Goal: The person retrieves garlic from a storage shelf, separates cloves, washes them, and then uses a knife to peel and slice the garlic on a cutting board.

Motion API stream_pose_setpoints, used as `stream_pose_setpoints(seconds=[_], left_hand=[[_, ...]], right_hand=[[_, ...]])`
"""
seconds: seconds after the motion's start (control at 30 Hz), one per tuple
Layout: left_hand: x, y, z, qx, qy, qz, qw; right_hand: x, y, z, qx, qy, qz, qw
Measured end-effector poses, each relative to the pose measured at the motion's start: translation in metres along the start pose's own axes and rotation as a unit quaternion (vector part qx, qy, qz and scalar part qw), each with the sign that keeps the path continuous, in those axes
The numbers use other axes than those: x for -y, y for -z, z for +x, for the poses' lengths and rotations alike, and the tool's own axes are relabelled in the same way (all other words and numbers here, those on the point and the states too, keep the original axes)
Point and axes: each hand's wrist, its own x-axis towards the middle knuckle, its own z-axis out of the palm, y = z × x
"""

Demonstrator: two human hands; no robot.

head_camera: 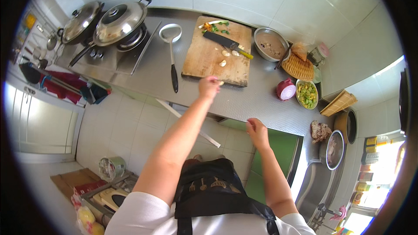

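Observation:
My left hand (210, 87) is at the front edge of the wooden cutting board (199, 55), its fingers closed on a small pale piece that looks like a garlic clove (221, 83). Over the counter's front edge hangs my right hand (258, 132), fingers curled together, with nothing visible in it. On the board lie several garlic cloves (222, 63), a black-bladed knife (220, 40) with a yellow-green handle, and chopped green onion (223, 26) at the back left.
A skimmer ladle (173, 62) lies left of the board, beside lidded woks (119, 23) on the stove. To the right stand a steel bowl of brownish liquid (270, 44), a halved red onion (286, 90) and a plate of chopped greens (307, 94). Below the counter, a drawer (189, 122) stands pulled out.

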Motion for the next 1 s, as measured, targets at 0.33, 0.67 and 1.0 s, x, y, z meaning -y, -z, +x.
stream_pose_setpoints(seconds=[0.33,0.67,1.0], left_hand=[[0.013,0.022,0.135,0.025,-0.108,0.214,0.971],[0.010,0.015,0.118,-0.043,-0.284,0.247,0.925],[0.006,-0.010,0.146,0.014,-0.114,0.101,0.988]], right_hand=[[0.050,-0.083,0.195,-0.043,0.079,-0.113,0.990],[0.059,-0.117,0.262,0.055,0.016,-0.087,0.995],[0.037,-0.106,0.280,0.076,0.074,0.115,0.988]])
